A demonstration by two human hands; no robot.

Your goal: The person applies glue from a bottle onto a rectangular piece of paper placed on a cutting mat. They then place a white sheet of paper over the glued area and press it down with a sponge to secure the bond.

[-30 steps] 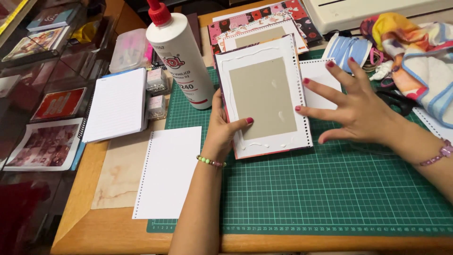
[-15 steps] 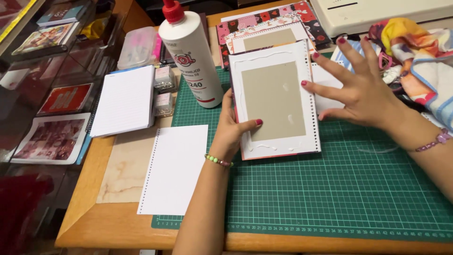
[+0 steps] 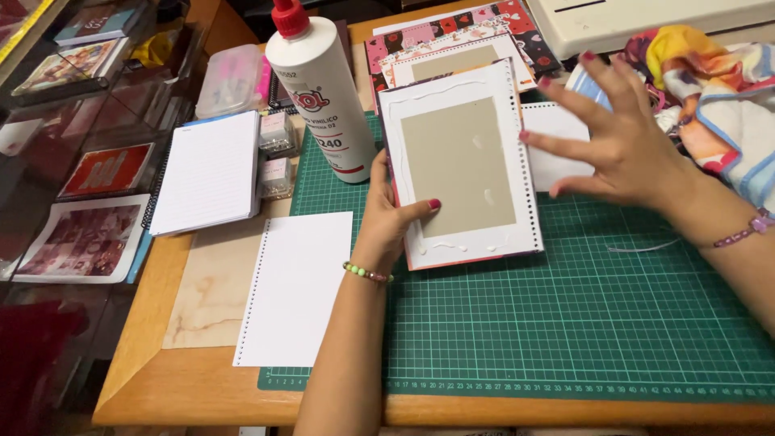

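At the centre of the frame, a person's left hand [image 3: 393, 222] clamps the left edge of a punched cover board [image 3: 460, 165], thumb on top and fingers underneath, while the right hand [image 3: 617, 145] hovers at centre right with fingers spread apart, gripping nothing and barely meeting the board's right edge.

The risk appears to lie in the wet glue: white beads run around the board's white border, and a stray finger or a dropped palm could smear them onto the grey panel or onto the green cutting mat [image 3: 565, 323] below. The board is lifted slightly on its left side, held by one hand only, so a slip could land it glue-first on the patterned sheets [image 3: 452, 40] behind it. The tall white glue bottle [image 3: 319, 89], upright at upper centre just left of the board, stands close enough to be knocked by the left wrist.

The board itself is a rectangle with a grey card centre, a white margin, a row of small holes down its right side and a red-pink edge showing along the bottom. A white punched sheet [image 3: 297, 287] lies at lower left, half on the mat, and a lined notepad [image 3: 208, 171] sits at left on the wooden table [image 3: 161, 379].
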